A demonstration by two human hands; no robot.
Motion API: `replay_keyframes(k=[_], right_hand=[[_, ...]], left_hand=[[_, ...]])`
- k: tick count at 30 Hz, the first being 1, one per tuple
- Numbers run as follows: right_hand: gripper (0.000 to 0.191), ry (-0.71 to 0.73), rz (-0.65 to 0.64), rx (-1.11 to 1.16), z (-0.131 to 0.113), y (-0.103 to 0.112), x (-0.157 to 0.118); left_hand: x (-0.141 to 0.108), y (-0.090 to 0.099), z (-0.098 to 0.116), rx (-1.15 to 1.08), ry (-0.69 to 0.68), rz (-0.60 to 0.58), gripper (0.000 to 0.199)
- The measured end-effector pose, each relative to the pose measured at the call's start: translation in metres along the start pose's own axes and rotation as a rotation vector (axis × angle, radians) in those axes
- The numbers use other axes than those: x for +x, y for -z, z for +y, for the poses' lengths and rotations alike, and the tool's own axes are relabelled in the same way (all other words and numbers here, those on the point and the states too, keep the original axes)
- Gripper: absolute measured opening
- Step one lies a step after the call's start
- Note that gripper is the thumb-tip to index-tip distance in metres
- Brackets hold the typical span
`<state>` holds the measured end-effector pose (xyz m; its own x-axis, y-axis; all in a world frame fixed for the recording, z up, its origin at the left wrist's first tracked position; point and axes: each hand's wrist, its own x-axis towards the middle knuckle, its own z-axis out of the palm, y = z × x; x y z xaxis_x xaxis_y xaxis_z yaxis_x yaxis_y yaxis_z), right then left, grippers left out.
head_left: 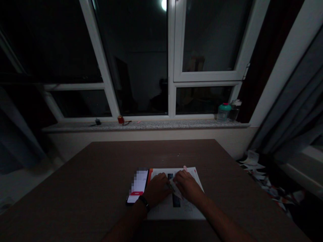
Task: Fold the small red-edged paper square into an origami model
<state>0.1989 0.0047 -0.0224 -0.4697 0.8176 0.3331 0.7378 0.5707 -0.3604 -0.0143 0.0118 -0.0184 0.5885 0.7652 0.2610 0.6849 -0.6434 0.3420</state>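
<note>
A printed booklet or sheet [161, 213] with an orange left edge lies on the table. Above its middle, a small pale piece [177, 192], which looks like paper, is pinched between my two hands. My left hand [158, 187], with a dark band at the wrist, has its fingers bent against the left side of the piece. From the right, my right hand [187, 185] grips it with curled fingers. The fingertips are dim and partly hidden. A small pink object [185, 167] pokes out just beyond my right hand at the page's top edge.
A lit phone [138, 185] lies left of the page on the brown table [101, 181]. Behind, the windowsill [156, 125] carries a red can-like item [120, 119] and a green-topped bottle [223, 112]. Papers [267, 188] are heaped beyond the table's right edge.
</note>
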Motion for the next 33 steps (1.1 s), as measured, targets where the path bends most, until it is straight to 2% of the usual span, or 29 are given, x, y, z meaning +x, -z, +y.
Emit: replay_keyframes(k=[6,9,11,17,23,29,33], right_hand=[[0.013,0.054,-0.033,0.039,0.002,0.008,-0.003],[0.028,0.07,-0.071,0.07,0.002,0.013,-0.005],[0.029,0.07,-0.093,0.085,0.003,0.014,-0.005],[0.02,0.08,-0.087,0.143,0.004,0.016,-0.004],[0.003,0.096,-0.062,0.151,0.001,0.018,-0.006],[0.005,0.097,-0.026,0.158,0.003,0.011,-0.003],[0.007,0.052,0.008,0.186,0.003,0.004,0.0]], left_hand=[[-0.003,-0.002,-0.001,0.015,-0.085,-0.03,0.009],[-0.003,-0.002,0.001,0.003,-0.118,-0.05,0.012],[-0.003,0.0,0.002,-0.031,-0.127,-0.049,0.015],[-0.003,0.004,-0.002,-0.066,-0.057,0.014,0.027],[-0.003,0.006,-0.001,-0.047,-0.068,-0.018,0.017],[-0.001,0.003,0.001,-0.044,-0.042,-0.001,0.004],[0.003,0.0,0.003,-0.042,0.013,0.034,0.013]])
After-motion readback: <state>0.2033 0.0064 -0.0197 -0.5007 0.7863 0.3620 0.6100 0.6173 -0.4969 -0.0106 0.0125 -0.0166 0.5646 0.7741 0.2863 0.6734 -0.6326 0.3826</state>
